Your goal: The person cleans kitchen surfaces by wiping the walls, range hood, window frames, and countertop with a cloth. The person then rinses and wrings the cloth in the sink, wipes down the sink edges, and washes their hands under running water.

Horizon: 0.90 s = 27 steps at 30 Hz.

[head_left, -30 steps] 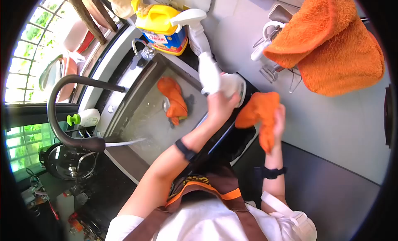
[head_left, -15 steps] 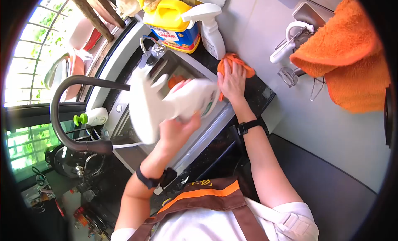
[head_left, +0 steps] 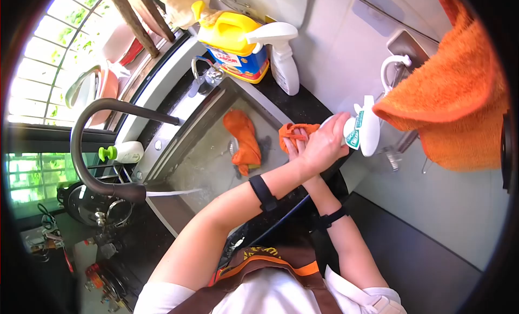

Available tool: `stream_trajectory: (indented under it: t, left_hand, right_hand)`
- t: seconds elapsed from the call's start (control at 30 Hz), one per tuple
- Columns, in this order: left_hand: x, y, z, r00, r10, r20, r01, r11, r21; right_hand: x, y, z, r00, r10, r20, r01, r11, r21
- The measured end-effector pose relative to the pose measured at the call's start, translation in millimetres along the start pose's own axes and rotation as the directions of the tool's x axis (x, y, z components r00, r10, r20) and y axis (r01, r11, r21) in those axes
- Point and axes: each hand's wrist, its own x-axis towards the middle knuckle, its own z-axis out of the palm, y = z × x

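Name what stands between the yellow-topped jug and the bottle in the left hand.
A white spray bottle, close beside the jug, as the head view shows.

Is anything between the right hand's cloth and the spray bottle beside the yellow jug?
Nothing visible: black counter shows between the orange cloth and the upright spray bottle. The left hand, holding the green-labelled bottle, partly overlaps the right hand in this view.

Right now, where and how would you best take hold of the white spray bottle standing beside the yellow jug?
Probably grip the white spray bottle just under its spray head, from the person's near right: it stands upright, and the yellow jug crowds its left.
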Motion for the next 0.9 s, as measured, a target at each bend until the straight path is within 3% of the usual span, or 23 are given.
stream_trajectory:
  t: [0.1,0.17,0.23,0.27,0.3,0.37,0.43,0.53,0.57,0.63,0.67,0.7,0.83,0.9]
  left_hand:
    - [-2.2,7.0,-14.0,0.998,-0.028,0.061,0.027,0.999,0.016]
    - [-8.4,18.2,-40.4,0.999,0.031,-0.038,-0.027,0.996,0.088]
    - [-15.9,11.3,-73.8,1.0,0.01,0.01,-0.014,0.849,0.529]
    - [-10.4,-6.9,-103.2,0.996,0.025,-0.082,0.01,0.916,0.401]
    - [-0.2,-28.9,-138.4,0.985,0.023,-0.171,0.023,0.965,0.262]
    - [38.6,-29.6,-209.6,0.933,0.058,-0.355,0.18,0.78,0.599]
    - [90.4,-58.2,-249.5,0.926,0.312,-0.215,-0.046,0.655,0.754]
    - [130.5,-84.9,-262.3,0.928,0.35,0.128,-0.293,0.473,0.831]
    - [135.4,-88.5,-264.0,0.928,0.352,0.125,-0.29,0.47,0.834]
    - [142.8,-88.3,-271.8,0.986,0.054,0.156,-0.163,0.444,0.881]
    - [137.1,-98.6,-275.2,0.964,0.254,0.08,-0.209,0.539,0.816]
    - [131.7,-98.9,-284.1,0.964,0.257,0.072,-0.204,0.535,0.82]
    - [132.9,-63.7,-329.3,0.902,0.38,-0.206,-0.096,0.641,0.762]
    - [139.2,-33.2,-346.5,0.867,0.461,-0.19,-0.169,0.63,0.758]
  right_hand:
    - [26.8,-6.8,-13.9,0.995,0.068,0.069,-0.066,0.997,-0.041]
    - [45.2,-8.0,-13.8,0.992,0.055,0.116,-0.056,0.998,0.004]
    - [52.9,-10.8,6.1,0.998,0.051,0.048,-0.048,0.997,-0.058]
    - [70.6,-7.1,24.5,0.994,0.112,-0.003,-0.089,0.804,0.588]
    - [84.4,-7.4,8.0,0.999,-0.05,0.002,0.049,0.983,0.174]
    - [109.7,-16.2,6.1,0.998,-0.068,0.003,0.066,0.978,0.197]
    - [129.8,-23.8,14.5,0.998,-0.056,0.017,0.051,0.971,0.233]
    - [154.2,-31.5,29.6,0.997,-0.001,-0.078,0.023,0.959,0.281]
    - [157.1,-31.7,32.6,0.997,-0.006,-0.082,0.029,0.959,0.281]
    - [162.0,-34.5,36.2,0.998,0.053,-0.03,-0.041,0.95,0.309]
    - [164.6,-36.3,39.6,0.997,0.076,-0.029,-0.063,0.948,0.313]
    - [166.9,-37.2,42.9,0.997,0.067,-0.035,-0.053,0.949,0.312]
    - [214.7,-35.7,57.1,0.995,0.054,-0.089,-0.024,0.952,0.306]
    - [255.2,-32.8,72.3,0.995,0.04,-0.09,-0.007,0.941,0.338]
